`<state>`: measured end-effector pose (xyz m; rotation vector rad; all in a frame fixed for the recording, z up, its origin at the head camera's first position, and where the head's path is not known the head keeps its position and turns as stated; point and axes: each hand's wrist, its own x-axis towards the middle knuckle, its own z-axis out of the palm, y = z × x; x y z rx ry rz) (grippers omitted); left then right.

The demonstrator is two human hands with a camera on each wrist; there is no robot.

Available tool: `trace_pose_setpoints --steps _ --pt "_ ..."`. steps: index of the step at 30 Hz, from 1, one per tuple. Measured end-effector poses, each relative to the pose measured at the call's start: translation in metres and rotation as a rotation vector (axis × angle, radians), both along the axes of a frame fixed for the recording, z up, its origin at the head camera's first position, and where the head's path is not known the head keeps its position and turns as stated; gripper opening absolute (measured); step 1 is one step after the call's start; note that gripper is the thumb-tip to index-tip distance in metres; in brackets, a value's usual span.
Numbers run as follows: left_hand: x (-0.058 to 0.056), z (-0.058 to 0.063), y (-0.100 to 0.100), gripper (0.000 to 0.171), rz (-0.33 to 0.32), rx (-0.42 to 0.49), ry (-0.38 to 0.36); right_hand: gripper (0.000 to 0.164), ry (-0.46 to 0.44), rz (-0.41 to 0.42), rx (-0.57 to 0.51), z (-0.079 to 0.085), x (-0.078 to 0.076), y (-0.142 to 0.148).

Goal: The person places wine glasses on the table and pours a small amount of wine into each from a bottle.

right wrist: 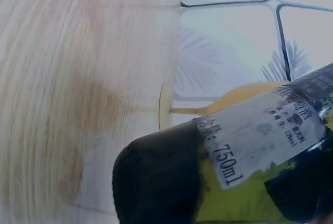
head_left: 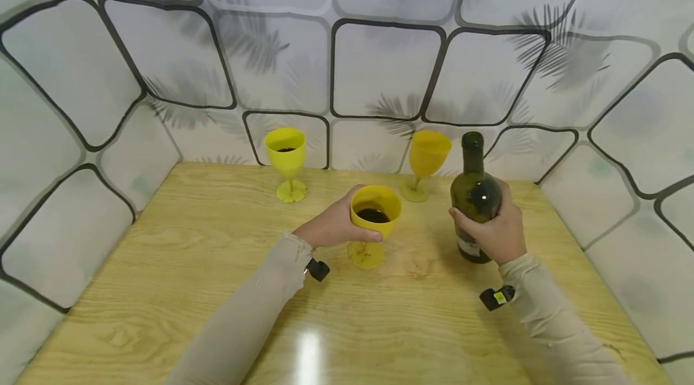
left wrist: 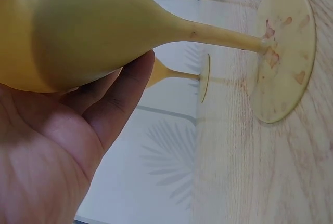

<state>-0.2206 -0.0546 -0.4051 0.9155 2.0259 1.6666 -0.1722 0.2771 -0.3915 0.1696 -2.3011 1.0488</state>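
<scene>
My left hand (head_left: 338, 220) grips the bowl of a yellow goblet (head_left: 386, 223) with dark liquid inside, fingers curled round it. In the left wrist view, the goblet's round foot (left wrist: 286, 52) has reddish-brown spots and is right at the wood surface. My right hand (head_left: 500, 227) is wrapped round the body of a dark green wine bottle (head_left: 473, 192), to the right of the goblet. The bottle's neck points up and has no visible stopper. A pale label (right wrist: 260, 135) reading 750ml shows in the right wrist view, close over the table.
Behind my hands, a yellow goblet (head_left: 286, 162) with dark liquid stands at the back left. Another yellow goblet (head_left: 429, 155) stands at the back, near the bottle. Patterned walls (head_left: 387, 71) enclose the wooden table (head_left: 162, 264) at the back and both sides.
</scene>
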Motion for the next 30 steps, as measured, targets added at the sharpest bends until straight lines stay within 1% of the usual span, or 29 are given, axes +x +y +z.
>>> trace_pose_setpoints --steps 3,8,13,20,23,30 --pt "0.0 0.0 0.0 0.084 0.002 0.002 -0.005 0.082 0.029 -0.035 -0.085 -0.003 -0.002 0.003" --pt "0.001 0.0 -0.001 0.083 0.009 -0.011 -0.006 0.077 0.058 -0.094 -0.191 -0.009 -0.004 0.013" --pt "0.001 -0.001 0.0 0.083 0.018 -0.021 -0.008 0.077 0.086 -0.089 -0.302 -0.018 -0.007 0.025" --pt "0.001 0.0 0.001 0.084 0.009 -0.021 -0.024 0.068 0.104 -0.142 -0.392 -0.029 -0.005 0.036" --pt "0.001 0.0 0.0 0.084 0.01 -0.015 -0.023 0.068 0.117 -0.133 -0.428 -0.031 -0.006 0.038" --pt "0.002 0.0 0.0 0.083 0.024 -0.022 -0.01 0.071 0.146 -0.122 -0.472 -0.035 -0.009 0.047"
